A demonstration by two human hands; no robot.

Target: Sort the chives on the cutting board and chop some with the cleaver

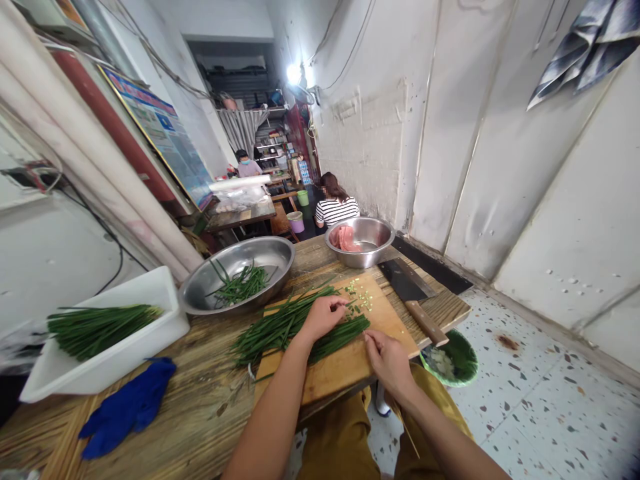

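A bundle of long green garlic chives (295, 320) lies across a wooden cutting board (395, 320), its cut ends to the right. My left hand (323, 317) rests on top of the bundle, fingers curled and pinched around some blades. At the bundle's right end, my right hand (390, 357) pinches the tip of the chives between thumb and fingers. Small pale cut pieces (361, 293) are scattered on the board's far side. Right of the board lies a cleaver (406, 283), its wooden handle over the table's edge.
A steel basin (193, 293) with chives stands behind the board; a smaller steel bowl (383, 233) holds something pink. At left are a white tray (113, 370) of chives and a blue glove (131, 408). A green basket (469, 357) is below the table. Two people are farther back.
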